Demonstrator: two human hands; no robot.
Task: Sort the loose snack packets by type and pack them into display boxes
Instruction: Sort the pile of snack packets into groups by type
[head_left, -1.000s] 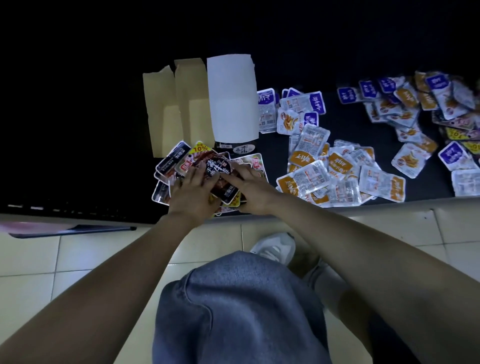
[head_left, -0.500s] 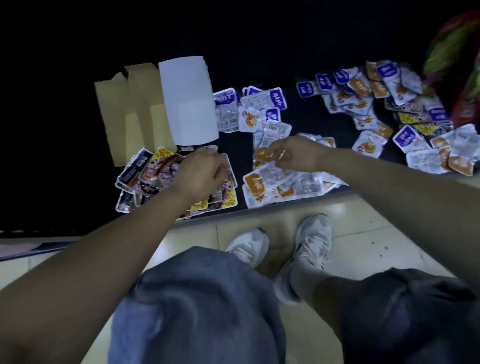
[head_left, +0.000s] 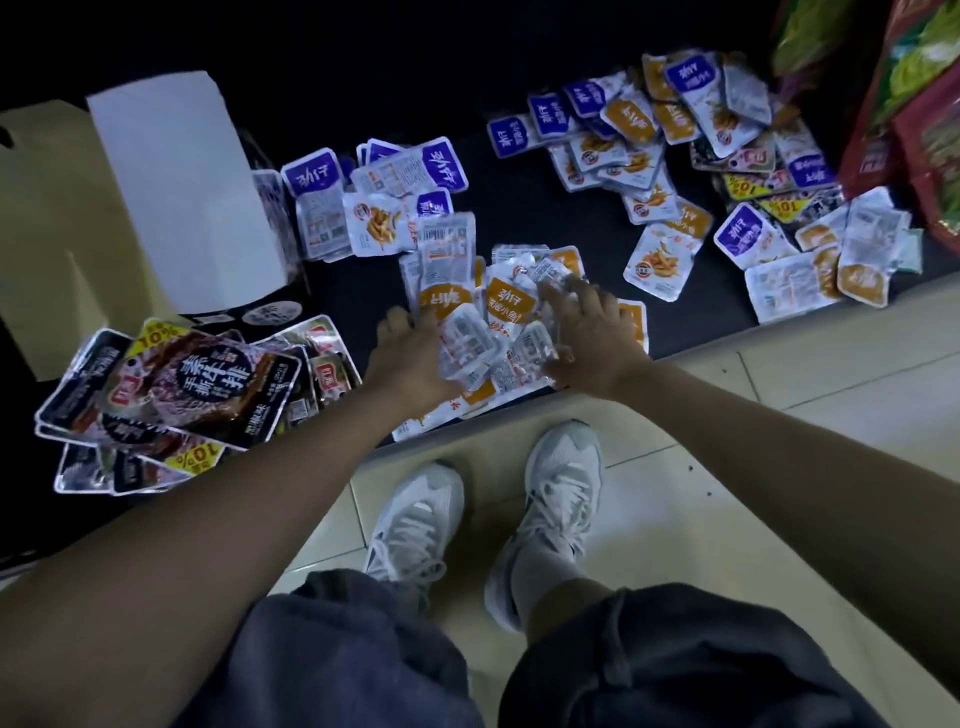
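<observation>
Progress inspection, head view.

**Hands.** My left hand (head_left: 410, 358) is cupped against the left edge of a pile of orange-label packets (head_left: 501, 306), fingers curled round it. My right hand (head_left: 592, 338) grasps the same pile from the right, fingers bent over the top and thumb at the near edge. The fingertips are blurred, so I cannot confirm how firm the hold is. The pile lies between the two hands at the near edge of the black mat (head_left: 519, 218), not lifted as far as I can tell.

**Done.**
- Dark packets (head_left: 171, 384) are collected in one overlapping stack at near left, just beside the display box (head_left: 182, 197).
- Purple-label packets (head_left: 374, 192) form a small group beside the box's white flap.
- Orange-label packets are gathered into the pile in hand.

**Outstanding.**
- The mixed heap (head_left: 701, 156) at far right holds purple, orange and yellow-tagged packets together, unsorted.
- The box stands with its flaps open. Its interior is hidden, so I cannot tell whether it holds anything. Only this one box is visible.
- No group appears to be packed.

**Judgement.** Sorting looks roughly half complete and packing not started. I take the current step to be squaring up the orange pile.

**Surroundings.** Large snack bags (head_left: 914, 114) sit at the right edge, and my white shoes (head_left: 415, 525) stand on the tiled floor (head_left: 805, 374).
</observation>
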